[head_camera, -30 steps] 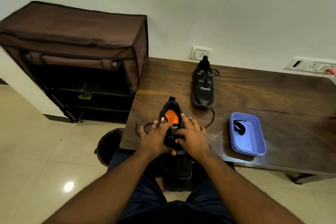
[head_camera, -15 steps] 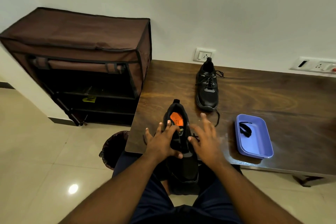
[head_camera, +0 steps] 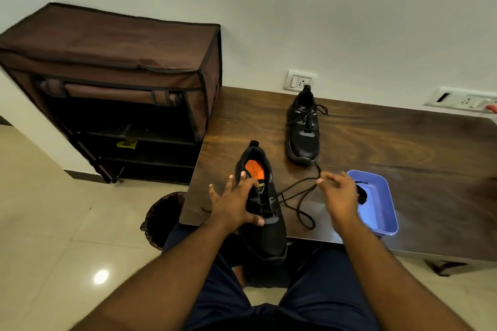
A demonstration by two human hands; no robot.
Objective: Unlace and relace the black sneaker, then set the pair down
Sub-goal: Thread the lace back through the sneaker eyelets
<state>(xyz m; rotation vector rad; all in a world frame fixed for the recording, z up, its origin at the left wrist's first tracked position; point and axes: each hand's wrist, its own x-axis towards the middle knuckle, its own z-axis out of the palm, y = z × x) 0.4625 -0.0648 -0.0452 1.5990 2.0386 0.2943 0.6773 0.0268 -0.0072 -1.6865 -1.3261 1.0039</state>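
Observation:
A black sneaker with an orange insole lies across the near edge of the wooden table, toe toward me. My left hand grips its upper at the tongue and left side. My right hand pinches the black lace, drawn out to the right of the shoe; a loop of it lies on the table. The second black sneaker, laced, stands farther back near the wall.
A blue plastic tray with a small black item sits at the table's front right, under my right hand. A brown fabric shoe rack stands left of the table. A dark bin sits on the floor below the table corner.
My right hand has left the shoe and moved right, pulling the lace out with it. My left hand stays on the shoe.

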